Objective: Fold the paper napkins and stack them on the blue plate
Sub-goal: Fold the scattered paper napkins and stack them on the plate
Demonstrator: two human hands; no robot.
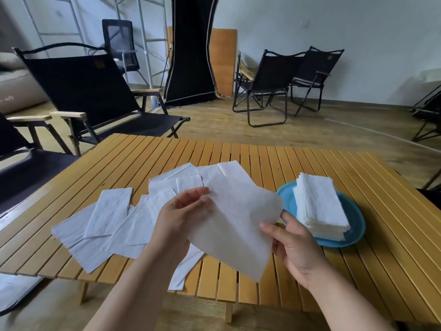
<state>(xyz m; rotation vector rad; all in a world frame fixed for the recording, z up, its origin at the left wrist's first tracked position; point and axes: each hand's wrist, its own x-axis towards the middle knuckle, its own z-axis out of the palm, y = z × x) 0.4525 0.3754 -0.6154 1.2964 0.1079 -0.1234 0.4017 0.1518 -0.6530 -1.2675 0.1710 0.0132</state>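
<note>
White napkin (235,220) aloft; folded stack (319,209) on blue plate (355,231).

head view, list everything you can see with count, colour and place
held napkin: one, white, lifted above the table between both hands
loose napkins: several, white, spread over the table's left and middle
folded stack: one pile, white, on the plate
blue plate: one, table's right side
slatted table: one, yellow wood, foreground
folding chairs: at least four, black, around the room
office chair: one, black, back left
left hand: grip on the napkin's left edge
right hand: grip on its right edge
</note>
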